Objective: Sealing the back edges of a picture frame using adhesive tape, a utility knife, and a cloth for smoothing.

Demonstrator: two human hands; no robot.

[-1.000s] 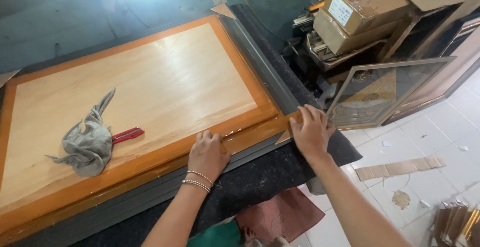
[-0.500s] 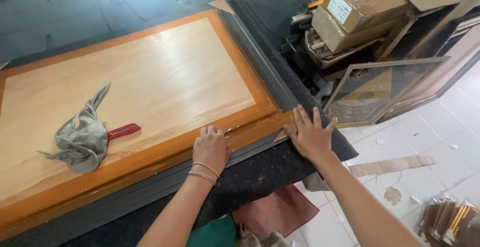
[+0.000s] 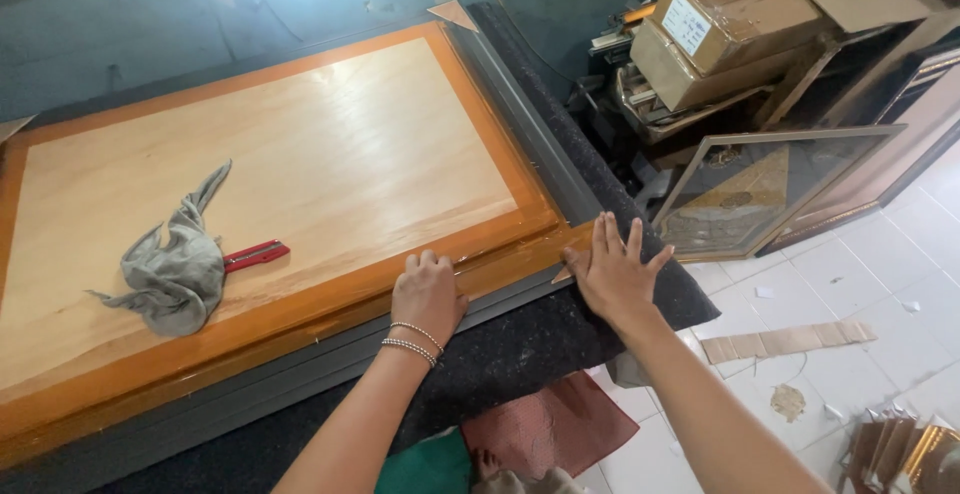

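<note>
A large wooden panel (image 3: 300, 164) with a pale centre and glossy orange border lies flat on a dark felt-covered bench (image 3: 520, 344). My left hand (image 3: 428, 294), with bead bracelets at the wrist, rests with curled fingers on the panel's near orange edge. My right hand (image 3: 612, 269) lies flat with fingers spread at the panel's near right corner, partly on the felt. Neither hand holds anything.
A crumpled grey rag (image 3: 175, 269) and a red-handled cutter (image 3: 255, 254) lie on the panel's left part. Right of the bench stand cardboard boxes (image 3: 720, 29), a framed glass pane (image 3: 770, 189) leaning on them, and a white tiled floor (image 3: 880, 284) with scraps.
My right hand's fingers have spread out flat at the panel's corner. My left hand has stayed on the near edge. The view has shifted slightly.
</note>
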